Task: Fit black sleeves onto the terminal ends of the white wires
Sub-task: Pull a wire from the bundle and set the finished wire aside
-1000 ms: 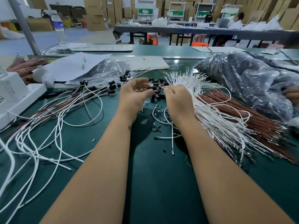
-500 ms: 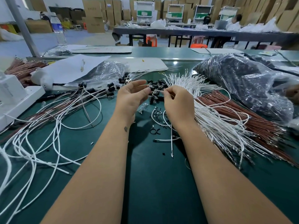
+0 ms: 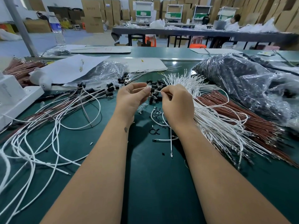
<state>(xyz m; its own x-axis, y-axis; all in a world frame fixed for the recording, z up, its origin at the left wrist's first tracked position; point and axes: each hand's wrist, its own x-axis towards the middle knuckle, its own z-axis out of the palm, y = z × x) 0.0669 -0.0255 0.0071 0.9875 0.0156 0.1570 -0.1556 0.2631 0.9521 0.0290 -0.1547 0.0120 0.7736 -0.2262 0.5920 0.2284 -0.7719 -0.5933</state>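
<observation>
Hands (image 3: pixel 155 97) pinch black sleeve (image 3: pixel 152 90) on sideways-lying white wire (image 3: pixel 157 91).

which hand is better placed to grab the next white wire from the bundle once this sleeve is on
Probably the right hand. It sits directly against the white wire bundle, which fans out on its side, and already pinches a wire. The left hand pinches the black sleeve, nearer the loose sleeves.

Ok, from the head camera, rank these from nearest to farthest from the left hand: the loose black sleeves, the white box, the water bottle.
From the left hand:
1. Loose black sleeves, just to its right on the mat.
2. White box, at the left edge of the bench.
3. Water bottle, far back on the left.
</observation>
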